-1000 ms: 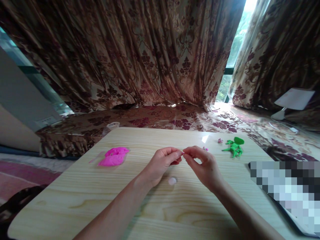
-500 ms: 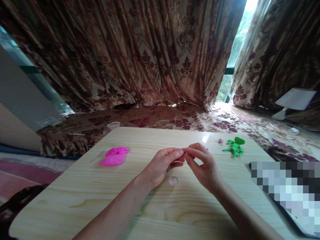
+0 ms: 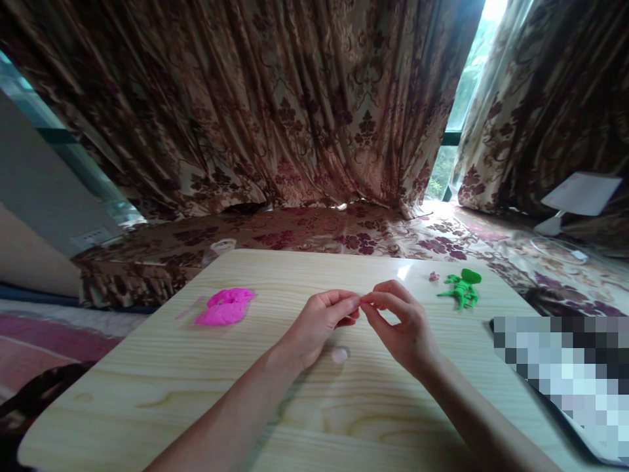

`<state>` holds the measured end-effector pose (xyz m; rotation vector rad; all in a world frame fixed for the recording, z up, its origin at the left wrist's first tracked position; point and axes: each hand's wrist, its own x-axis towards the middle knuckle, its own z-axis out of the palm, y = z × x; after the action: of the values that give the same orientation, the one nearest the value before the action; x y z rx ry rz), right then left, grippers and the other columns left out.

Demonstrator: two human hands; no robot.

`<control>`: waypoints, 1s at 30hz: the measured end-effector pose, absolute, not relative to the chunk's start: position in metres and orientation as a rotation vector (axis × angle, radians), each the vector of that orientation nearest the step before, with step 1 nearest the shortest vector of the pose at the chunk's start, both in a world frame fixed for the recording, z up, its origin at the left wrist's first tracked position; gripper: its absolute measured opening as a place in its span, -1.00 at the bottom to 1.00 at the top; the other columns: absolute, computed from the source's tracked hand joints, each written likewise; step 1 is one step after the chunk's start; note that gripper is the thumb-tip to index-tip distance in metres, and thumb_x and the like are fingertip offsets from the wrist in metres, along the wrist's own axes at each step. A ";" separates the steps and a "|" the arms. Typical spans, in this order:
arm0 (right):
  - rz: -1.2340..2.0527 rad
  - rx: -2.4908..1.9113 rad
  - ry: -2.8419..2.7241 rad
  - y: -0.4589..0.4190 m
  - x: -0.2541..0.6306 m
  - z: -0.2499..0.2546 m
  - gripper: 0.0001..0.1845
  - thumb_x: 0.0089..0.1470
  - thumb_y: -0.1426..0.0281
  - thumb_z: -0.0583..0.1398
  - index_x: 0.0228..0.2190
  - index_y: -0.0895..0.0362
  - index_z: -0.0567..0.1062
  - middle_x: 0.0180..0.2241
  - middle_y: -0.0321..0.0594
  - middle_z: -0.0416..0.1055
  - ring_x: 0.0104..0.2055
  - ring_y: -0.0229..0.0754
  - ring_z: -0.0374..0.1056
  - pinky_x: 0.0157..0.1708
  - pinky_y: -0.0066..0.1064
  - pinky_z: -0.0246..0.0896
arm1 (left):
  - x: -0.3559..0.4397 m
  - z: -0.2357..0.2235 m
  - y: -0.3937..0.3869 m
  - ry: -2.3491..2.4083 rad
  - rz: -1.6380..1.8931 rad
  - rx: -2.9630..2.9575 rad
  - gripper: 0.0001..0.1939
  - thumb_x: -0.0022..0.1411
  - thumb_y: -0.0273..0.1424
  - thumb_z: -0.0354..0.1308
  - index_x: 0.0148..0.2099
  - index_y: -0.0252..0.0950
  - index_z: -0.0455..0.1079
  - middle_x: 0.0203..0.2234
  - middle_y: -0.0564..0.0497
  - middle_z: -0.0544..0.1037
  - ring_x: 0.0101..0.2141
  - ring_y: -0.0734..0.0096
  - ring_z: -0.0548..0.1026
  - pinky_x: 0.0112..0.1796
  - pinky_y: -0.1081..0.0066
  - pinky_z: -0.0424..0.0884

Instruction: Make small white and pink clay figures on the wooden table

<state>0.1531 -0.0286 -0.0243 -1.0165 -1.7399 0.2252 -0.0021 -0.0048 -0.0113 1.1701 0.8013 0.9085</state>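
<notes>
Extended inward from the near edge with both forearms, converging above the tabletop (image 3: 162,380). Nearest on the right, well apart from the grip, note a dark-edged flat object (image 3: 555,393) with surface masked by coarse blocks. Just short of the grip and slightly to its left, note a small pale round piece (image 3: 340,355), lying on the tabletop, apart from the fingers.

On the left hand (image 3: 319,322), turned with back outward and thumb uppermost, laid along the bent index finger; remaining fingers curled below. On the right hand (image 3: 405,324), arched at the knuckles with wrist lower, thumb and index finger forming a loop with a visible gap inside. In both grips, pressed together at the tips and meeting at one shared point, pinching a tiny piece (image 3: 361,301) mostly concealed by the fingertips; too small to tell in shape or colour.

Left of the grip, well apart, note a bright pink lump (image 3: 225,307) on a clear sheet (image 3: 189,311). Right of the grip and slightly farther, note a green figure (image 3: 462,292) with several thin limbs; between grip and figure, nearer the latter, a small pinkish piece (image 3: 434,276). Beyond the grip, past the far edge, observe a patterned cloth (image 3: 314,229), then a patterned curtain (image 3: 275,111); far right, a white lamp (image 3: 580,195).
</notes>
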 end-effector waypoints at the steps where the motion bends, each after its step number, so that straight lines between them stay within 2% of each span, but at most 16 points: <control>1: 0.217 -1.020 -1.742 -0.028 0.153 -0.025 -0.86 0.04 0.48 0.15 -0.33 0.08 0.48 -0.35 -0.21 0.30 -0.35 -0.25 0.29 -0.36 -0.37 0.27 | -0.001 -0.011 -0.005 0.805 0.918 1.187 -0.77 0.06 -0.28 0.17 -0.32 -0.36 0.47 -0.47 -0.02 0.47 -0.40 0.47 0.38 -0.26 0.40 0.27; 6: 0.099 -1.071 -1.735 -0.027 0.157 -0.028 -0.81 0.07 0.47 0.12 -0.26 0.05 0.48 -0.33 -0.19 0.31 -0.32 -0.21 0.29 -0.34 -0.35 0.27 | 0.000 -0.010 -0.007 0.751 0.929 1.224 -0.80 0.10 -0.33 0.13 -0.36 -0.37 0.47 -0.48 -0.02 0.47 -0.38 0.45 0.38 -0.24 0.40 0.28; 10: -0.077 -1.103 -1.867 -0.029 0.158 -0.026 -0.70 0.08 0.48 0.10 -0.13 0.02 0.44 -0.29 -0.14 0.32 -0.27 -0.16 0.28 -0.30 -0.31 0.25 | -0.001 -0.008 -0.007 0.692 0.875 0.999 -0.81 0.07 -0.37 0.15 -0.26 -0.34 0.48 -0.36 -0.07 0.51 -0.32 0.42 0.42 -0.22 0.39 0.32; 13: -0.158 -1.094 -1.944 -0.031 0.159 -0.024 -0.66 0.08 0.48 0.09 -0.08 0.02 0.41 -0.26 -0.12 0.32 -0.23 -0.13 0.25 -0.27 -0.28 0.24 | -0.001 -0.008 -0.006 0.638 0.852 0.919 -0.83 0.09 -0.40 0.13 -0.28 -0.36 0.48 -0.32 -0.08 0.51 -0.30 0.42 0.43 -0.22 0.40 0.34; 20: -0.247 -1.154 -1.969 -0.028 0.163 -0.023 -0.66 0.07 0.46 0.11 -0.08 0.04 0.40 -0.19 -0.10 0.32 -0.19 -0.09 0.23 -0.21 -0.20 0.20 | -0.002 -0.009 -0.005 0.626 0.836 0.913 -0.81 0.11 -0.39 0.14 -0.24 -0.36 0.47 -0.31 -0.07 0.50 -0.27 0.42 0.42 -0.21 0.39 0.33; 24: -0.222 -1.131 -1.980 -0.030 0.160 -0.022 -0.66 0.07 0.45 0.11 -0.07 0.04 0.40 -0.17 -0.09 0.31 -0.17 -0.08 0.22 -0.20 -0.18 0.19 | -0.003 -0.011 -0.004 0.663 0.852 0.956 -0.77 0.09 -0.30 0.16 -0.29 -0.37 0.47 -0.37 -0.05 0.50 -0.34 0.47 0.42 -0.24 0.42 0.31; 27: -0.155 -1.108 -1.949 -0.031 0.157 -0.022 -0.66 0.07 0.47 0.11 -0.08 0.05 0.40 -0.18 -0.10 0.31 -0.17 -0.09 0.22 -0.20 -0.20 0.20 | -0.002 -0.012 -0.003 0.688 0.871 0.974 -0.79 0.06 -0.31 0.19 -0.32 -0.36 0.47 -0.43 -0.02 0.49 -0.39 0.51 0.40 -0.26 0.43 0.31; 30: -0.115 -1.066 -1.914 -0.030 0.156 -0.023 -0.69 0.07 0.47 0.12 -0.11 0.05 0.41 -0.22 -0.12 0.32 -0.19 -0.11 0.23 -0.21 -0.22 0.21 | -0.002 -0.013 -0.003 0.695 0.867 0.969 -0.79 0.06 -0.33 0.19 -0.28 -0.36 0.48 -0.37 -0.05 0.50 -0.35 0.47 0.41 -0.23 0.42 0.31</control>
<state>0.1564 -0.0303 -0.0226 -1.0662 -1.9135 -0.1146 -0.0021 -0.0033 -0.0125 0.9687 0.6947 0.8668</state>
